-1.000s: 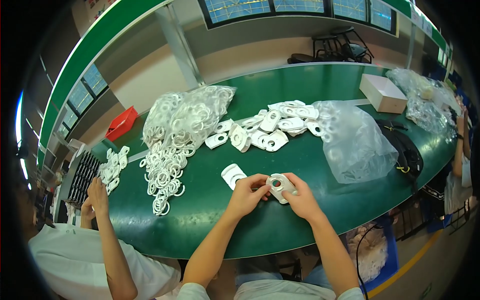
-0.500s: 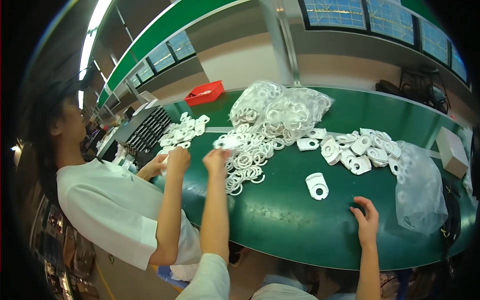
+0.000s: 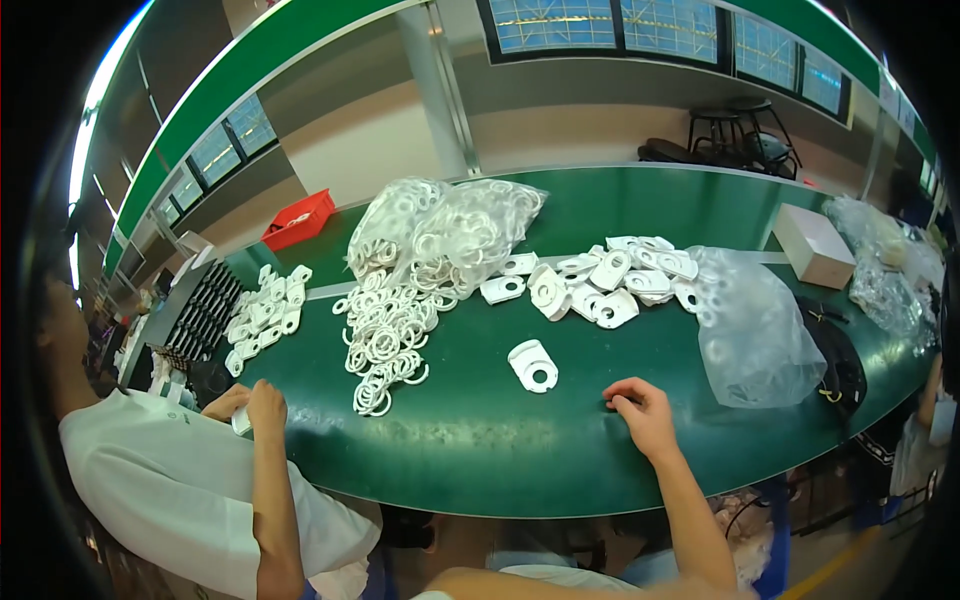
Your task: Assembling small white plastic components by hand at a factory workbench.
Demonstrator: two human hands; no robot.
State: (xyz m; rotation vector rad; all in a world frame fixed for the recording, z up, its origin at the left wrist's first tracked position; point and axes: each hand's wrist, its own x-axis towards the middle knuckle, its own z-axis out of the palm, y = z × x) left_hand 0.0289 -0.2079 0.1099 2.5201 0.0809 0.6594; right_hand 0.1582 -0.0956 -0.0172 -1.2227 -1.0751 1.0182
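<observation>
My right hand [image 3: 643,412] hovers over the green table [image 3: 480,450], its fingers loosely bent and the thumb below them. I see nothing held in it. To its left a single white plastic plate with a round hole [image 3: 530,366] lies apart on the table. Beyond the hand is a heap of similar white plates [image 3: 610,280]. A pile of white rings [image 3: 385,335] spreads farther left, in front of clear bags of rings [image 3: 455,235]. My left forearm [image 3: 560,582] crosses the lower edge, and its hand is out of sight.
At left a co-worker in a white shirt [image 3: 170,490] works with both hands on a small white piece, near more white plates [image 3: 268,315]. A red bin [image 3: 298,220] stands at the back. On the right are a clear bag [image 3: 755,340], a white box [image 3: 815,245] and a dark bundle [image 3: 835,355].
My left hand, which was over the rings with a white piece, has left the view as its arm swung down and right. My right hand's fingers have drawn closer together. The view has turned right.
</observation>
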